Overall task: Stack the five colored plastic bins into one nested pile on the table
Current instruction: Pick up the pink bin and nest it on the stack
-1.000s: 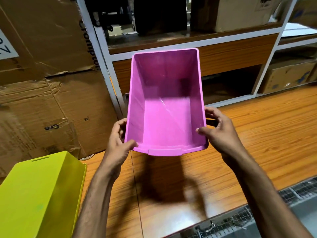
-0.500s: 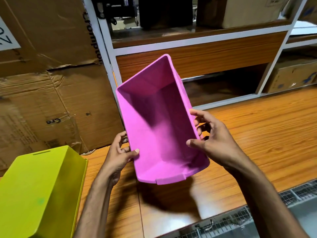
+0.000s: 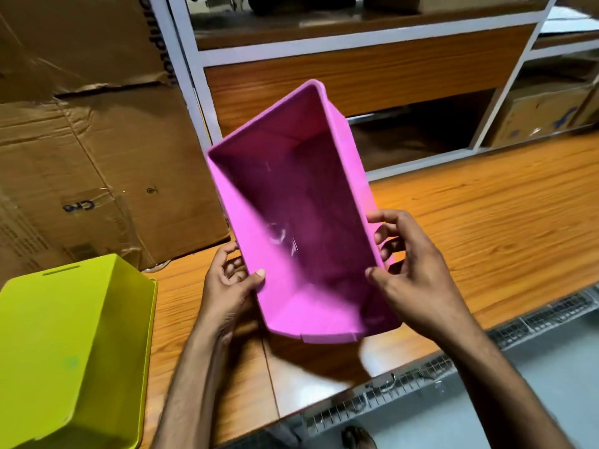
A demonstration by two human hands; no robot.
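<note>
Head view: two hands are holding the pink bin over the table

Head camera is looking down at a wooden table [image 3: 486, 228]. At the far left, big cardboard boxes [image 3: 97, 150] are standing against the back of the table. In front of them, at the left edge, a lime-green bin [image 3: 64, 351] is lying on the table with its closed side facing up.

Next, the left hand [image 3: 227, 286] is gripping the left wall of the pink bin [image 3: 301, 222]: the thumb is pressing on the inside and the fingers are curling behind the outside. The pink bin is hanging in the air above the table, well apart from the lime-green bin. Its open side is facing the camera, its far end is pointing up and to the right, and its shadow is falling on the wood below.

The right hand [image 3: 415, 270] is grasping the right wall in the same manner, with the thumb on the rim and the fingers curled on the outer side.

Behind the bin, a white metal rack [image 3: 356, 53] with wooden shelves is standing, and at the right a cardboard box [image 3: 534, 115] is sitting in it. A wire mesh strip [image 3: 534, 315] is running along the near edge of the table.
</note>
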